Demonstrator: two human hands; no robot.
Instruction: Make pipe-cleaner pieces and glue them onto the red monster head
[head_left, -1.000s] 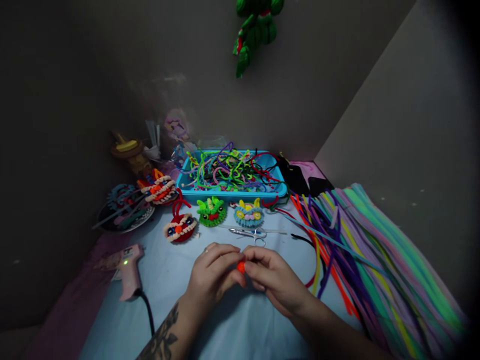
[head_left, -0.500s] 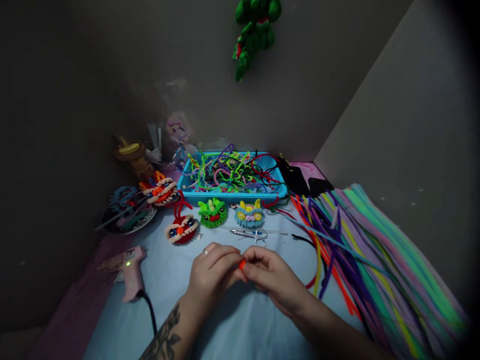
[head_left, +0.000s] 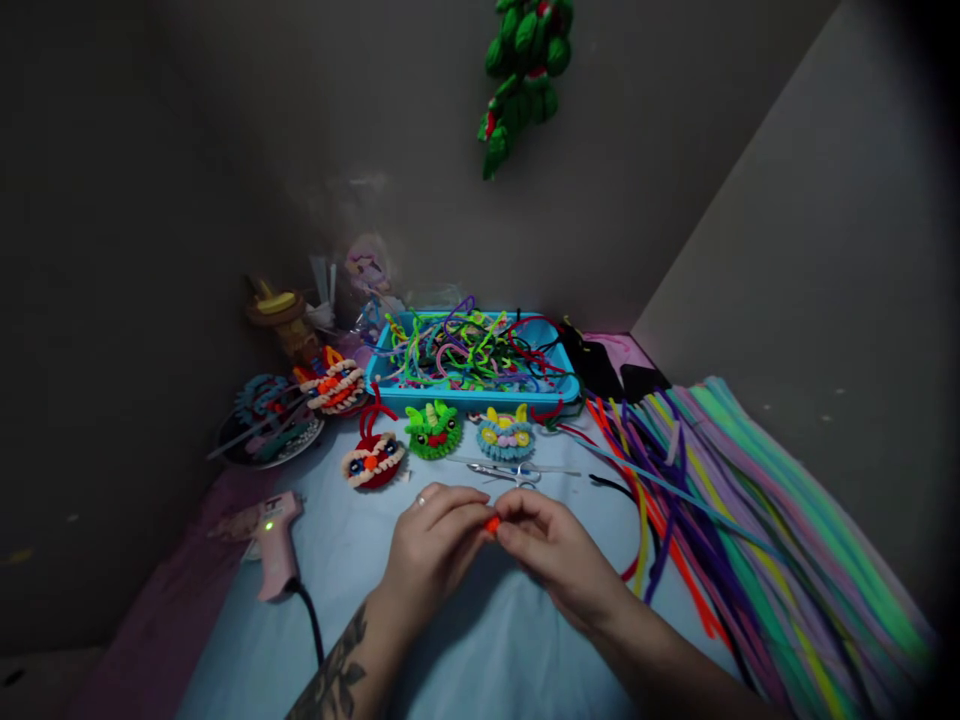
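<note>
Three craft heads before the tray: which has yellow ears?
The blue head, rightmost, behind the scissors; the green head has green ones, the red head shows no yellow.

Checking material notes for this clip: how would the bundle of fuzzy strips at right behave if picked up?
The strip bundle would probably flex, since some strips curve. It may tangle: a purple strip crosses others.

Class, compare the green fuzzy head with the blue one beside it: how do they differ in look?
The green head has green ears and a pale horn; the blue head has two yellow points on top. The green head's eyes look dark, the blue head's yellow. The green head's muzzle is red, the blue head's pinkish. Both sit in front of the blue tray.
</note>
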